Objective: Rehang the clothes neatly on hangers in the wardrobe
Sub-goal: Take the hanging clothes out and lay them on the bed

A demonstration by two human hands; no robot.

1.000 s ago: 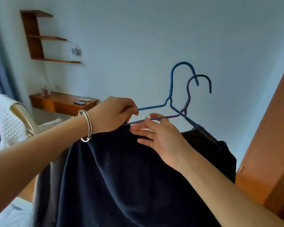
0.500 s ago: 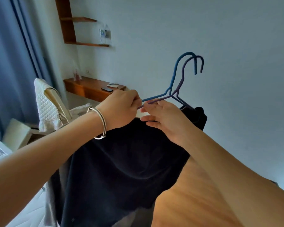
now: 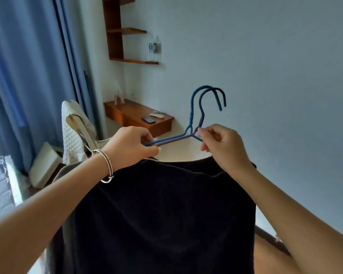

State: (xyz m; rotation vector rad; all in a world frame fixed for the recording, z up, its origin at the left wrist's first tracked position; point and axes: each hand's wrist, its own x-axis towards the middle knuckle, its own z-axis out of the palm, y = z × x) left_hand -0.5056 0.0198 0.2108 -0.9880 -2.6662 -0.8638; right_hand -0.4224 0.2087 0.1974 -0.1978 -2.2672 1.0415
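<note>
Moved: right hand (image 3: 224,145) has left the garment's top edge and now pinches the hanger necks; view swung left.
Hangers: two, one blue hanger (image 3: 192,107), one purple hanger (image 3: 201,117), hooks nested.
Left hand (image 3: 131,147): fist closed on both hangers' left arms; bangle (image 3: 105,167) at wrist.
Garment: one dark garment (image 3: 166,214), draped below both hands.
Bottles: two bottles (image 3: 153,48) on the shelf (image 3: 133,61), labels unreadable.

Pale blue-white wall (image 3: 265,56) far and right, blue curtains (image 3: 28,76) on the left, wooden wall shelves (image 3: 115,30) far left, floating wooden desk (image 3: 135,117) beneath, quilted white chair (image 3: 71,135) near the curtains, soft daylight.
</note>
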